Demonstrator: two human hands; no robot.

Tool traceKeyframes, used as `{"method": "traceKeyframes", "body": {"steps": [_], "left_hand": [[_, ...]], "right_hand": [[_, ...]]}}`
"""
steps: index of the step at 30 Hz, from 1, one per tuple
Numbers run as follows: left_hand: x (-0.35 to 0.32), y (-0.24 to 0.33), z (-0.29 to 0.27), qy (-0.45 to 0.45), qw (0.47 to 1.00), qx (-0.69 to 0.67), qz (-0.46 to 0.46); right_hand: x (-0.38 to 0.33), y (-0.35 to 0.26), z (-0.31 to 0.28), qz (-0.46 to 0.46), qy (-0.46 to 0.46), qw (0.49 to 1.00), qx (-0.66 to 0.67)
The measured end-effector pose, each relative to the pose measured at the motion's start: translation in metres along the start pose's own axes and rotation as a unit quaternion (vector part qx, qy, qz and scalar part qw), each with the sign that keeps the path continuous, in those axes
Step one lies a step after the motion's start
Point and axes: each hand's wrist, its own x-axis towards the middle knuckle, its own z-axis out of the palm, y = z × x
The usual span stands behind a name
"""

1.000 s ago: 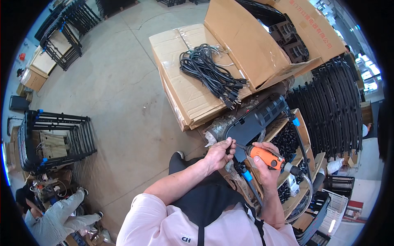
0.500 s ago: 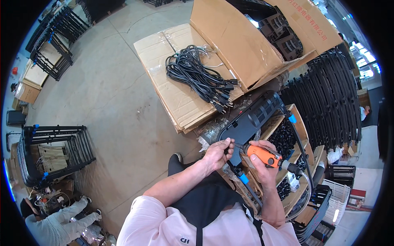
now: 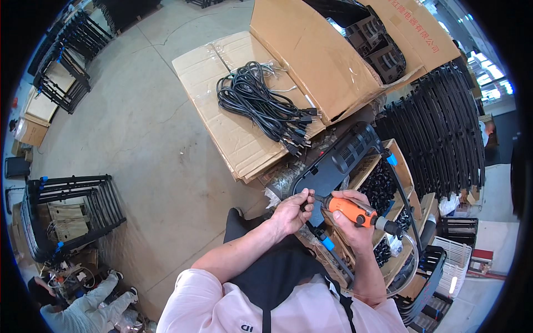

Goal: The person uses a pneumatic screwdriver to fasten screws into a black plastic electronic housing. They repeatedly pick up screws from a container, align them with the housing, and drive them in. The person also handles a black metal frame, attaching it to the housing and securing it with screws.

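From my station, the left hand (image 3: 291, 213) pinches a dark piece (image 3: 303, 207), mostly hidden; the right hand (image 3: 358, 230) wraps an orange driver (image 3: 348, 210). Red characters (image 3: 420, 31) mark a carton flap (image 3: 444, 57).

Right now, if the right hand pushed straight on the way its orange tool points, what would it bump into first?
Most likely the left hand: the orange power tool in the right hand points at its fingertips. Whether they already touch is hard to judge here.
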Motion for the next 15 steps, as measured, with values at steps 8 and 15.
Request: {"method": "traceKeyframes", "body": {"steps": [8,15], "left_hand": [[-0.011,-0.013,0.005,0.014,0.989,0.146,0.022],[-0.018,-0.014,-0.013,0.03,0.965,0.256,0.054]], "right_hand": [[0.025,0.011,0.015,0.004,0.063,0.998,0.004],[0.052,0.026,0.031,0.016,0.05,0.999,-0.001]]}}
